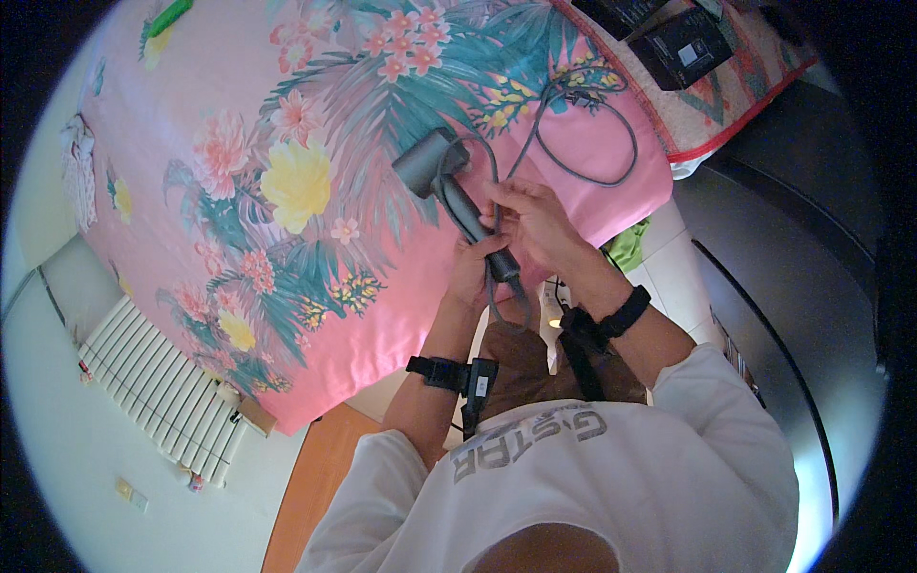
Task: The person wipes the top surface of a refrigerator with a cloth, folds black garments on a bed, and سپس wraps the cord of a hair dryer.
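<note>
A dark grey hair dryer [428, 164] is held over the near edge of the bed, its barrel pointing up and to the left. My left hand [469, 270] is closed round the lower end of its handle. A grey power cord [634, 153] loops along the handle and hangs in a bend below it. The fingers of my right hand [531, 222] are pinched on the cord beside the handle; part of their grip is hidden. From there the cord runs in wide loops over the bed to its far end, where the plug [579, 98] seems to lie.
A pink floral bedsheet [377, 272] covers the bed. Black boxes [680, 50] sit on a red-edged mat [709, 119] at the far right. A large black surface [793, 229] stands at the right. A white radiator [162, 392] is on the left wall, and a green object [170, 17] lies far left.
</note>
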Demonstrator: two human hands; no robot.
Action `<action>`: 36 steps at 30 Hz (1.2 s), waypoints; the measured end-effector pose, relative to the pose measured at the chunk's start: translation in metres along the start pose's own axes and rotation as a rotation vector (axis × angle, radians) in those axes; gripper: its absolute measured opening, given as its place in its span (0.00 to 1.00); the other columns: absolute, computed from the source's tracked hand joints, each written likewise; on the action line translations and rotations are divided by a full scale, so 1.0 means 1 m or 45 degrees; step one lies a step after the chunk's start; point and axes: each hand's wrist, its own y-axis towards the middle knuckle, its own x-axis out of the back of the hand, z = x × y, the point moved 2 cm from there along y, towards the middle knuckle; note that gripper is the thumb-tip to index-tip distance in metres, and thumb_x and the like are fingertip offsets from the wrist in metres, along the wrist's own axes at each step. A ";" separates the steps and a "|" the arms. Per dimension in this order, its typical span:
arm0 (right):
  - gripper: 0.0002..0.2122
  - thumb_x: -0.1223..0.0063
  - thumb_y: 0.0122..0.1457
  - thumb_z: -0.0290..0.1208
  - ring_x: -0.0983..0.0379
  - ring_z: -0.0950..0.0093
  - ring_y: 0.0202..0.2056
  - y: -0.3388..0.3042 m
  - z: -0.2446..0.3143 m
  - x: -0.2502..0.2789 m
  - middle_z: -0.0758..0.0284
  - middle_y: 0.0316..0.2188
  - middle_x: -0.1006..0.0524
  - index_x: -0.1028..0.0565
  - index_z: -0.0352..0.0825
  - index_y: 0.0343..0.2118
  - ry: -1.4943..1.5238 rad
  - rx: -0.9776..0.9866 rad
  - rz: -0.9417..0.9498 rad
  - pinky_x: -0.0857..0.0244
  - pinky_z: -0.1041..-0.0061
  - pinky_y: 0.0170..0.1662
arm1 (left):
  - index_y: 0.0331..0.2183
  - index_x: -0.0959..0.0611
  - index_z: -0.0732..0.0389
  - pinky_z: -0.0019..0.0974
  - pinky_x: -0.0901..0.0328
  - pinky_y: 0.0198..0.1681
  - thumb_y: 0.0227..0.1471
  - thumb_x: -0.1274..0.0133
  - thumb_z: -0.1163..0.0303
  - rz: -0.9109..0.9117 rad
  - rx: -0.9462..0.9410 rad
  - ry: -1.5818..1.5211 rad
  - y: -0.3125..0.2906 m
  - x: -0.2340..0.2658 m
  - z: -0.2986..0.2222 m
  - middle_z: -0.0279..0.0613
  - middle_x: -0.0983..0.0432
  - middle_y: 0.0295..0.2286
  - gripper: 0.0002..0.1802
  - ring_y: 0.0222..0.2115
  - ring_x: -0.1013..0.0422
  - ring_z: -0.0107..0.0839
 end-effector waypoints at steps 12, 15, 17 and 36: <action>0.09 0.37 0.51 0.31 0.28 0.70 0.29 0.000 0.012 -0.019 0.66 0.30 0.27 0.23 0.33 0.33 -1.518 1.134 -0.111 0.34 0.73 0.31 | 0.39 0.26 0.59 0.30 0.30 0.36 0.40 0.41 0.81 -0.054 0.030 0.349 -0.009 0.004 -0.030 0.36 0.27 0.31 0.20 0.32 0.28 0.30; 0.10 0.40 0.52 0.33 0.29 0.66 0.32 0.000 0.013 -0.035 0.65 0.29 0.28 0.23 0.33 0.33 -1.616 1.341 0.022 0.33 0.71 0.35 | 0.38 0.25 0.62 0.31 0.33 0.39 0.41 0.42 0.79 -0.035 0.084 0.301 -0.015 -0.001 -0.030 0.37 0.26 0.30 0.17 0.32 0.27 0.29; 0.10 0.42 0.54 0.35 0.29 0.65 0.34 -0.003 0.026 -0.037 0.65 0.30 0.27 0.23 0.32 0.32 -1.499 1.125 0.092 0.34 0.70 0.39 | 0.39 0.26 0.63 0.35 0.32 0.41 0.42 0.44 0.79 -0.146 -0.057 0.272 -0.025 -0.012 -0.036 0.37 0.27 0.26 0.18 0.30 0.26 0.33; 0.09 0.45 0.49 0.28 0.32 0.72 0.50 -0.004 0.075 0.074 0.72 0.34 0.26 0.24 0.43 0.35 -3.001 0.862 0.061 0.58 0.37 0.59 | 0.34 0.28 0.68 0.37 0.29 0.42 0.52 0.49 0.80 -0.136 -0.819 -0.477 -0.042 0.088 -0.180 0.44 0.26 0.26 0.06 0.30 0.27 0.35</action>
